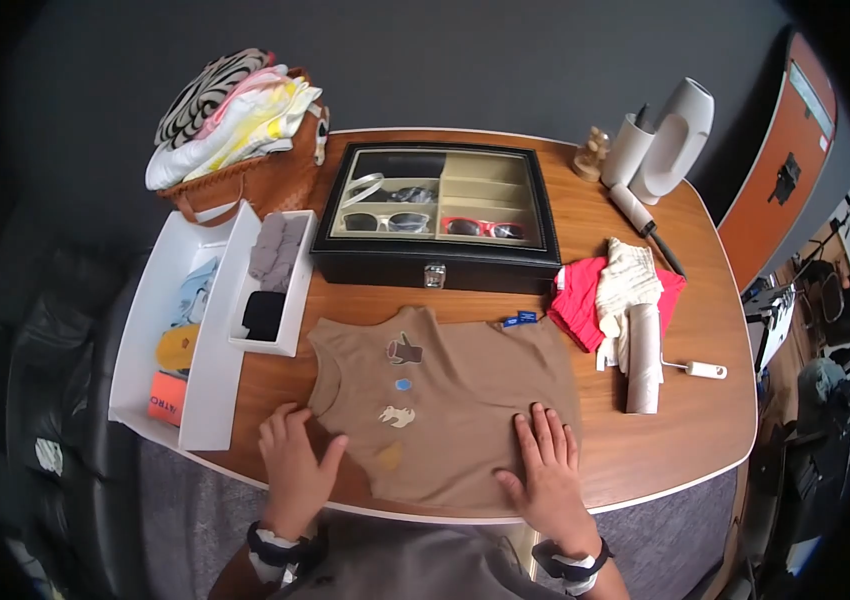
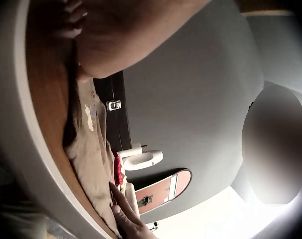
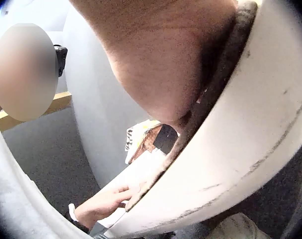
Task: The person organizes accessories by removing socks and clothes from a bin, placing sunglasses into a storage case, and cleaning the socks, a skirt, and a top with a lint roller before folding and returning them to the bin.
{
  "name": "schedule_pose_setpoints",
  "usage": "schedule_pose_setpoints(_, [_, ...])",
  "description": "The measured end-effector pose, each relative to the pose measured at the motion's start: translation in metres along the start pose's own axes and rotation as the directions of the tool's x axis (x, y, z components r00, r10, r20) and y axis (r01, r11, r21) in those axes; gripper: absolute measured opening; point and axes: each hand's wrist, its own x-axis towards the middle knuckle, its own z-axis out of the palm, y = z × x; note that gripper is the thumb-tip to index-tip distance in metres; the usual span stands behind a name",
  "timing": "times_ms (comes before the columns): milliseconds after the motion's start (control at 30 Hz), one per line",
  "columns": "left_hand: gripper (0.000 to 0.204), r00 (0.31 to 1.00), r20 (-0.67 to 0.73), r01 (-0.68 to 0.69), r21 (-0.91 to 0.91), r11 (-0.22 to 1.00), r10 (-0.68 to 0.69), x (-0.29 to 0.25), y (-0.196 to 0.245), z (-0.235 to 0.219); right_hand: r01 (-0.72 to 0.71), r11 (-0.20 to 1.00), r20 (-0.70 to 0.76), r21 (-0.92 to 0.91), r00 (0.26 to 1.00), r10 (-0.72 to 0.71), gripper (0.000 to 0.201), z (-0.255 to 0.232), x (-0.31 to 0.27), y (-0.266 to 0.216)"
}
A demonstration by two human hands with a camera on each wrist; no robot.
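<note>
A brown sleeveless top [image 1: 455, 400] with small animal patches lies spread sideways on the wooden table, its neckline to the left and a blue tag at its upper right. My right hand [image 1: 548, 465] rests on the garment's lower right part, fingers extended. At the near left shoulder, my left hand [image 1: 297, 465] is on the table with its thumb by the cloth's edge. The left wrist view shows the top [image 2: 88, 154] low along the table, with the right hand [image 2: 128, 219] at its far end. In the right wrist view, the left hand [image 3: 103, 205] appears beyond the table edge.
Behind the top stands a black glasses case [image 1: 435, 270]. White boxes [image 1: 213, 400] with folded clothes sit left, below a brown bag [image 1: 245, 185] heaped with fabric. At right are red and cream garments [image 1: 577, 300], a lint roller [image 1: 644, 360] and white appliances [image 1: 675, 140].
</note>
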Motion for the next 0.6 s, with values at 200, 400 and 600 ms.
schedule_pose_setpoints(200, [0.018, 0.999, -0.011, 0.03, -0.416, 0.909, -0.038, 0.006, 0.007, 0.024, 0.004, 1.0, -0.014, 0.002, 1.0, -0.004, 0.08, 0.003, -0.002, 0.001])
schedule_pose_setpoints(400, [0.013, 0.934, 0.228, 0.29, -0.933, 0.213, -0.274, -0.001, 0.011, 0.033, 0.0, 1.0, -0.027, 0.002, 1.0, 0.0, 0.078, 0.002, -0.002, -0.001])
schedule_pose_setpoints(600, [0.016, 0.89, 0.366, 0.418, -0.894, 0.164, -0.27, 0.004, 0.019, 0.02, 0.014, 1.0, -0.042, -0.011, 0.999, -0.015, 0.079, 0.002, -0.003, 0.0])
